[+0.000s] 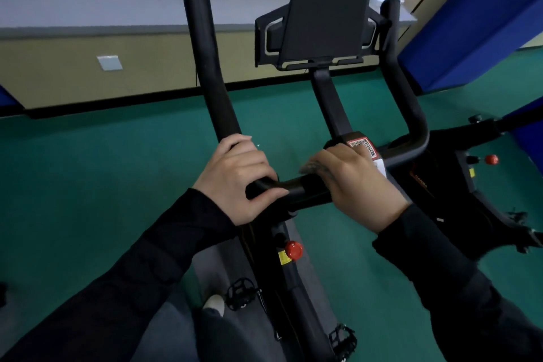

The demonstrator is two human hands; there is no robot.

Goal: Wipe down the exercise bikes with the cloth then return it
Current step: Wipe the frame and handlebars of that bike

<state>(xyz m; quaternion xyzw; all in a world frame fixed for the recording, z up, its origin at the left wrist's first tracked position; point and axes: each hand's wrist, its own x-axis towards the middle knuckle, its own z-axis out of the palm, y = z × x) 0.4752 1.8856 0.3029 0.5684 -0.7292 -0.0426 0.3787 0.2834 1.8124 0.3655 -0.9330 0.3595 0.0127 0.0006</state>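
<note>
The right hand [349, 182] hides part of the handlebar [305, 188] and QR label [364, 147], its fingertips [308, 168] are blurred, and the second bike [458, 185] runs off the right edge.

left hand [235, 179]: fingers and thumb wrapped round the handlebar [205, 67] at its left bend | right hand [352, 185]: palm down, fingers curled over the handlebar's crossbar near its middle | forearms: both in black sleeves [132, 273], reaching forward and inward from the lower corners

Black long sleeves [141, 267], dark trousers [226, 341], white shoe toe [214, 304]
</note>
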